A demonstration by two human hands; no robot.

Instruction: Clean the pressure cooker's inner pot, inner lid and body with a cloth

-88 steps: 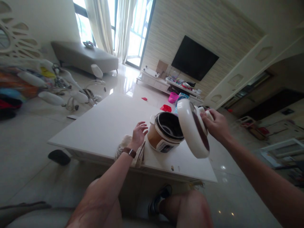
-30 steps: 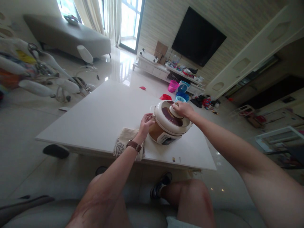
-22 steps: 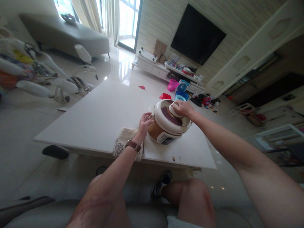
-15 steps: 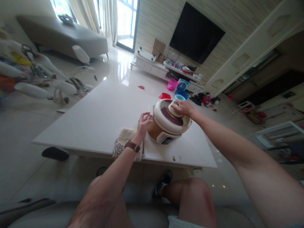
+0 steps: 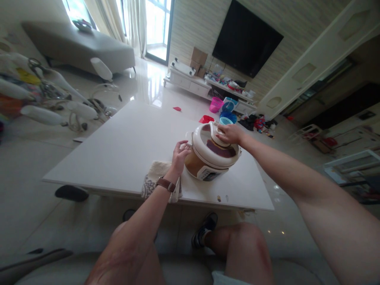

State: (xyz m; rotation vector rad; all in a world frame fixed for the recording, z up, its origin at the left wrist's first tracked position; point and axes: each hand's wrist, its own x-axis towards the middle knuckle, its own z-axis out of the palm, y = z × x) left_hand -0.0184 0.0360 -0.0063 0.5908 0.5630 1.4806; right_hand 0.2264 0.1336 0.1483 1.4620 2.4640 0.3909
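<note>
A brown and cream electric cooker (image 5: 197, 162) stands near the right front of the white table, its control panel (image 5: 209, 174) facing me. My right hand (image 5: 229, 133) is closed around the cream knob of its dark, see-through lid (image 5: 218, 150). The lid rests on or very close to the rim; a gap cannot be made out. At the cooker's left side, just below the side handle (image 5: 189, 136), my left hand (image 5: 180, 154) has its fingers apart and slightly bent, with the tips at the wall. Beneath that wrist lies a folded patterned cloth (image 5: 154, 174).
The white table (image 5: 113, 146) has a small yellowish mark near its front edge. Beyond it, a pink basket (image 5: 216, 105), blue baskets and a red container (image 5: 206, 119) sit on the floor. Exercise equipment (image 5: 74, 107) stands to the left, a TV cabinet (image 5: 187, 85) at the back.
The lid knob looks slightly turned or tilted under my right hand. My left hand stays at the cooker's side, and the view has shifted a little.
</note>
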